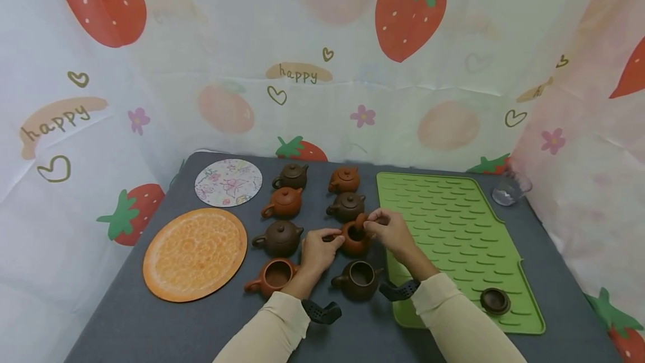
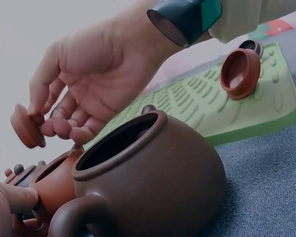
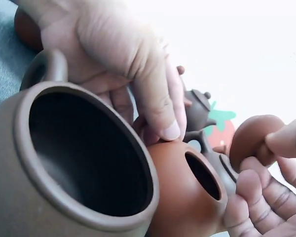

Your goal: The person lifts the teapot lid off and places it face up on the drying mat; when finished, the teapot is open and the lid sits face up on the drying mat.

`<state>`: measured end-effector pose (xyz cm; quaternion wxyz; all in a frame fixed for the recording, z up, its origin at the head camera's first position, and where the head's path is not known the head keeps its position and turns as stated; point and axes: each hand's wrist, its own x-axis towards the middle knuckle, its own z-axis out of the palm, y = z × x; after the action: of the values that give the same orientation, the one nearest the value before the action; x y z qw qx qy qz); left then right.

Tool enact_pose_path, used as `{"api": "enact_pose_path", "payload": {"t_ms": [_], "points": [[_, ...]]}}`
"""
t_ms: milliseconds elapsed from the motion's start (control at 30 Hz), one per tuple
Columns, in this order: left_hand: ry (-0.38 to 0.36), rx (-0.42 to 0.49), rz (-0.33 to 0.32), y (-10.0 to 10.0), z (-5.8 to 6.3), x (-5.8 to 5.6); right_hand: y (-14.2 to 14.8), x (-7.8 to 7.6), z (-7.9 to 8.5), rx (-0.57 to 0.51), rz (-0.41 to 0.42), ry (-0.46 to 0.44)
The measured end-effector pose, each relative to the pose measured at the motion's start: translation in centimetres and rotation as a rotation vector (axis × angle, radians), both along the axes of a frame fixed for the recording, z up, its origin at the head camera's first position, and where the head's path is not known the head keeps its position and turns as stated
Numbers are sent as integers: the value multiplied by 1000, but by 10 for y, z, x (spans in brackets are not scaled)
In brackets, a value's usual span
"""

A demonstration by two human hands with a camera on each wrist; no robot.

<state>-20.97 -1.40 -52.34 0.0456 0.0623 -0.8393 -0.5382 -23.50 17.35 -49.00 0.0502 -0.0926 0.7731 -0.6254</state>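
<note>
An orange-brown teapot [image 1: 355,242] stands uncovered among the teapots. My left hand [image 1: 319,250] pinches its handle, the thumb on top in the right wrist view. In my right hand [image 1: 395,234] is an orange-brown lid [image 1: 360,220], held by its knob between thumb and fingers, tilted on edge above the opening. The left wrist view has the lid [image 2: 27,126] apart from the rim. Nearer to me stands a dark brown teapot [image 1: 359,280], also uncovered. An uncovered reddish teapot [image 1: 278,277] is beside my left wrist, partly hidden by the forearm.
Several lidded teapots [image 1: 280,238] stand behind in two columns. Right lies a green ridged mat [image 1: 438,212] bearing a dark lid [image 1: 495,301] and a reddish lid [image 2: 240,74]. An orange round mat [image 1: 195,255] and a floral one [image 1: 229,182] lie left; a glass pitcher [image 1: 508,189] stands far right.
</note>
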Motion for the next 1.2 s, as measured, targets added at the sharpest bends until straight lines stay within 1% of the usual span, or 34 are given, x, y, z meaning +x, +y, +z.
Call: {"api": "enact_pose_path", "payload": {"t_ms": [67, 167, 367, 433, 533, 633, 733, 900, 1200], "points": [[-2, -1, -1, 0, -2, 0, 2, 0, 1, -106, 9, -57], [-1, 1, -3, 1, -3, 0, 5, 1, 3, -242, 50, -126], [13, 3, 2, 3, -2, 3, 11, 7, 4, -488, 151, -221], [10, 10, 2, 3, -1, 4, 12, 8, 5, -549, 164, -234], [-4, 26, -2, 3, -2, 3, 14, 9, 8, -598, 163, -239], [-12, 28, -12, 2, -3, 1, 15, 10, 12, -593, 143, -221], [-13, 24, -19, 1, -3, 1, 19, 11, 17, -564, 140, -187], [-11, 26, -13, -1, -1, 1, 31, 12, 26, -479, 172, -125], [12, 18, -9, -2, -2, 0, 50, 17, 42, -339, 172, -47]]}}
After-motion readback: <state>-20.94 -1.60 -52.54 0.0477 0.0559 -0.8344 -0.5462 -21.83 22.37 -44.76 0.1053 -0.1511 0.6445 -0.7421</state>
